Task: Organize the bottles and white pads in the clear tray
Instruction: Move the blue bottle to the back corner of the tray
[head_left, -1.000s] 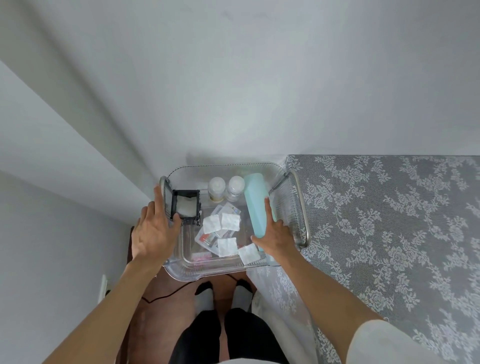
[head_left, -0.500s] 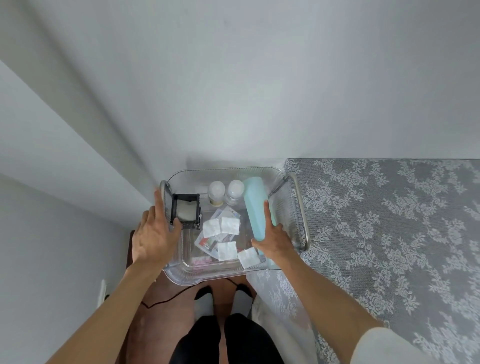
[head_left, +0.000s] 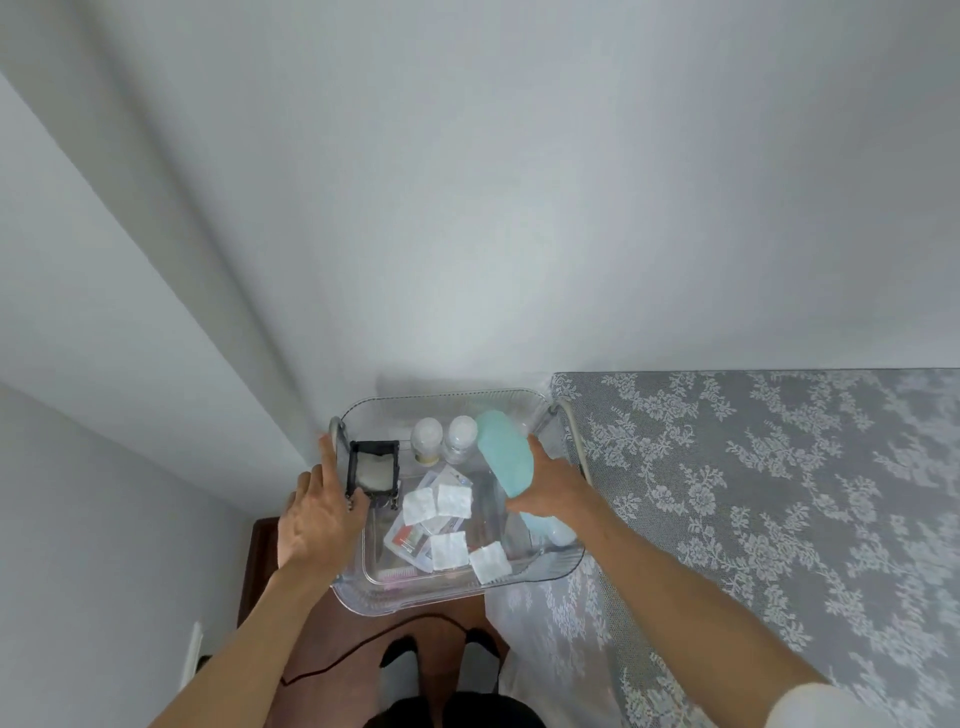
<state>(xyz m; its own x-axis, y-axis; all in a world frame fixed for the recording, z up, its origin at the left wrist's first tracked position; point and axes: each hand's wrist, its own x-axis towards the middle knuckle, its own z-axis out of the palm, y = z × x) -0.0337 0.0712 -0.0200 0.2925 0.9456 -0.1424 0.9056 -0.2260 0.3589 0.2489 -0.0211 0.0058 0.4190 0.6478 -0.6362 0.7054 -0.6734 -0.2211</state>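
The right hand (head_left: 548, 486) is wrapped around the tall teal bottle (head_left: 506, 457) in the clear tray (head_left: 452, 587). The left hand (head_left: 317, 512), fingers spread, steadies the tray's side. Four white pads (head_left: 453, 500) lie loose. Next, I think, stand the bottle beside the two small bottles (head_left: 443, 439).

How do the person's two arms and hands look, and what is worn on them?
Both forearms are bare. The left hand and the right hand wear no gloves, and no ring or watch can be seen. On the right arm, a white sleeve shows at the lower right corner. No sleeve is visible on the left arm.
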